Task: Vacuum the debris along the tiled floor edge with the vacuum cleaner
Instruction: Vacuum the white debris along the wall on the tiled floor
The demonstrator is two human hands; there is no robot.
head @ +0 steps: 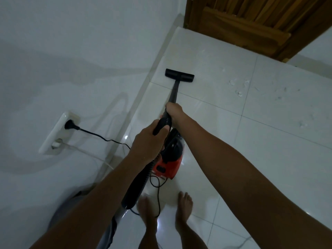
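A black floor nozzle (pixel 179 75) lies flat on the white tiled floor (pixel 269 141), close to the skirting along the left wall. Its black wand (pixel 175 91) runs back to my right hand (pixel 174 111), which grips the wand's lower end. My left hand (pixel 148 141) grips the ribbed black hose (pixel 162 124) just behind it. The hose drops on to the red and black vacuum cleaner (pixel 169 161), standing on the floor in front of my bare feet. White debris (pixel 239 87) lies scattered on the tiles to the right of the nozzle.
A black plug (pixel 70 125) sits in a white wall socket (pixel 57 133) on the left wall, and its cord (pixel 107 140) trails to the vacuum. A wooden door (pixel 251 22) stands at the far end. My bare feet (pixel 184 203) are near the cord.
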